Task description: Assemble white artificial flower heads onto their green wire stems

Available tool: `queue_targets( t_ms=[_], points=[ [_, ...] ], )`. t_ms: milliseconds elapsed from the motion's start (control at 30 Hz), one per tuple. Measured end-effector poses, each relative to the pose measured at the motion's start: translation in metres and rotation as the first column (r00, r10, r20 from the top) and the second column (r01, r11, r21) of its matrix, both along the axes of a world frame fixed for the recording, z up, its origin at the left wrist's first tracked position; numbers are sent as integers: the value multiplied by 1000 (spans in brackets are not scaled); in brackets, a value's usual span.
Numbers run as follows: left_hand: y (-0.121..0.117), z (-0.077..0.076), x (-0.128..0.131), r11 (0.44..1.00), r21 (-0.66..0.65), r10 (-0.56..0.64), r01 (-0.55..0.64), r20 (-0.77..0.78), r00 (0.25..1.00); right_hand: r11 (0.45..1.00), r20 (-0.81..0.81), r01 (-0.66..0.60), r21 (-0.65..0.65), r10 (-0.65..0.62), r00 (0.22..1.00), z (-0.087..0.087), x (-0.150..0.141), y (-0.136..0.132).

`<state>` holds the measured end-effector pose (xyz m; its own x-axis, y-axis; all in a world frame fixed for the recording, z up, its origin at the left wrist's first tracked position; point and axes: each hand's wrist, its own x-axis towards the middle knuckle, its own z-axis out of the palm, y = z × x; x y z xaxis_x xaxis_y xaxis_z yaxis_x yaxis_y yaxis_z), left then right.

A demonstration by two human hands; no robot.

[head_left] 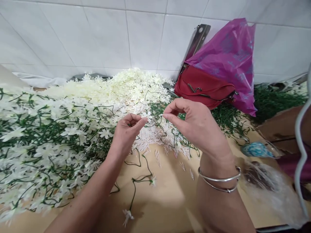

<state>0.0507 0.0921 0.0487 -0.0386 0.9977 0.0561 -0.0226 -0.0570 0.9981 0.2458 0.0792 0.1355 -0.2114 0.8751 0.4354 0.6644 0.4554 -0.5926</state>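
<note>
My left hand [130,129] is closed in a pinch on a small white artificial flower [146,115]. A little to its right, my right hand [191,124] pinches a thin white stamen piece [160,115] between thumb and forefinger; only its tip shows. The two hands are apart, above a heap of loose white stamens [150,137]. From beneath my left hand a green wire stem [141,178] with white blossoms hangs down over the table. Behind the hands lies a big mound of loose cream petals [136,85].
Finished-looking white flower stems [48,139] fill the left side. A red handbag [204,85] and a purple plastic bag [228,61] lean by the tiled wall. On the right are green stems [277,103], a see-through plastic bag [269,191] and a grey cable [300,139].
</note>
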Motion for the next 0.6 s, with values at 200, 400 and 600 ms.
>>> queue_targets(
  t_ms=[200,400,600],
  points=[
    [-9,9,0,996,65,52,-60,122,991,994,-139,-89,-60,80,987,-7,-27,-2],
    [-12,11,0,987,145,61,-63,19,998,995,-110,49,-88,-59,992,-18,-34,3],
    [-11,5,6,978,181,98,-100,21,995,995,-114,83,-63,-90,989,-24,-40,6]
  ],
)
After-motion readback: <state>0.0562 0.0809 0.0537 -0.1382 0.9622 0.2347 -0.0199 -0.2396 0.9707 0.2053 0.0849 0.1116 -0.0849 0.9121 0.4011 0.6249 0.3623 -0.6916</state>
